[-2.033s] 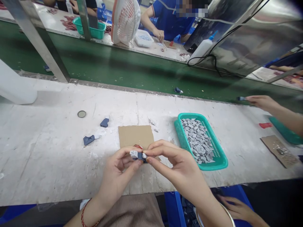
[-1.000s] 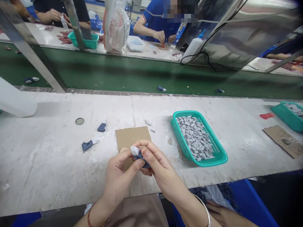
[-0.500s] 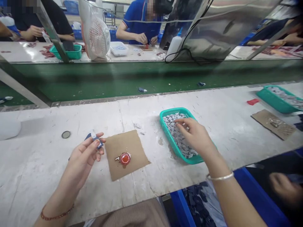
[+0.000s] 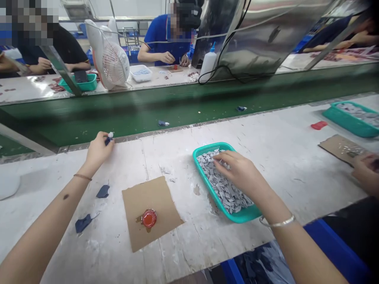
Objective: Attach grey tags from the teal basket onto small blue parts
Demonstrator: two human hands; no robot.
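Observation:
My left hand (image 4: 100,150) reaches to the far table edge by the green strip. Its fingers are closed on a small dark blue piece with a white tip (image 4: 109,139). My right hand (image 4: 239,173) is over a green basket (image 4: 204,189) full of small grey-white pieces (image 4: 220,185). Thumb and forefinger come together above them; what they pinch, if anything, is too small to make out. Between the hands, a red bottle cap (image 4: 149,218) sits in a wet brownish patch on a cardboard sheet (image 4: 160,197). Two dark blue pieces (image 4: 103,191) lie near my left forearm.
Beyond the table edge runs a green belt (image 4: 127,114) with dark blue pieces (image 4: 163,123) on it. To the right are another green basket (image 4: 352,120), a red piece (image 4: 319,125) and a co-worker's hand (image 4: 367,167) at cardboard. A metal post (image 4: 26,132) stands left.
My left hand has moved forward to the far edge with the dark blue piece, uncovering two others on the table. My right hand stays over the basket. The co-worker's hand has reached the right-hand cardboard.

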